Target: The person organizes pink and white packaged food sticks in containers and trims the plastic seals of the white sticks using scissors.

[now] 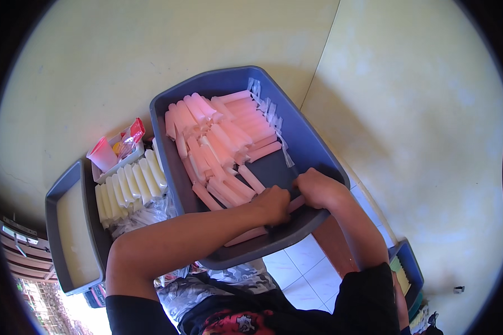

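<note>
Both my hands are inside the near right end of a large grey-blue plastic tub (230,261). My left hand (274,205) is curled with its knuckles up, and my right hand (320,188) is closed just to its right. Between them shows a short length of a pink-filled plastic tube (296,204), which both hands seem to grip; my fingers hide most of it. Many similar pink-filled tubes (222,138) lie piled in the tub. Those on the right form a row, their clear plastic tails (272,113) pointing to the tub's right wall. Another pink tube (246,236) lies below my left wrist.
Left of the tub are pale yellow filled tubes (130,184), clear plastic bags (144,217), a white basket with a pink cup (103,154), and a grey tub of pale liquid (77,234). Walls rise behind and right. At lower right, another person's arm (400,295) is beside a blue tub (413,261).
</note>
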Action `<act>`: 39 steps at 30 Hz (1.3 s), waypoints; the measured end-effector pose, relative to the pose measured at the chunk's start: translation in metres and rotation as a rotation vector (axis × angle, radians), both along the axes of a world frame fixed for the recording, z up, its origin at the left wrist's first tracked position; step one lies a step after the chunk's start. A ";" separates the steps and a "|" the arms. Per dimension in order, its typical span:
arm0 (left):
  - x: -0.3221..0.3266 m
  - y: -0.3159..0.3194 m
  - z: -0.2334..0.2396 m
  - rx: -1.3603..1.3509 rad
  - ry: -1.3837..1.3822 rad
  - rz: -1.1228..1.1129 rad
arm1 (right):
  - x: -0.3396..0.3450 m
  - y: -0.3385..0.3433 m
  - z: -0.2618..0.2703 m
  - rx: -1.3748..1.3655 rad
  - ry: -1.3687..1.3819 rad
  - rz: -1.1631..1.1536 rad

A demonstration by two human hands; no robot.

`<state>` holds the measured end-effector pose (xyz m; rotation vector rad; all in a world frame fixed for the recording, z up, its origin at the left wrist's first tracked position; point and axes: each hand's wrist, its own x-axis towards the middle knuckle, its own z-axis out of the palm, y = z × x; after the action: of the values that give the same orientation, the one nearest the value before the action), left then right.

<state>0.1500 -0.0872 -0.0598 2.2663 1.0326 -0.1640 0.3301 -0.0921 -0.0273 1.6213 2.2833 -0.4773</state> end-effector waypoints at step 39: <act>-0.319 -0.197 0.044 0.544 -0.725 1.026 | -0.320 -0.118 0.021 0.478 1.281 0.189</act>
<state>-0.1694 -0.2843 -0.0159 1.6344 1.7464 1.3737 0.0097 -0.2099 -0.0063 1.3949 3.6492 -1.2665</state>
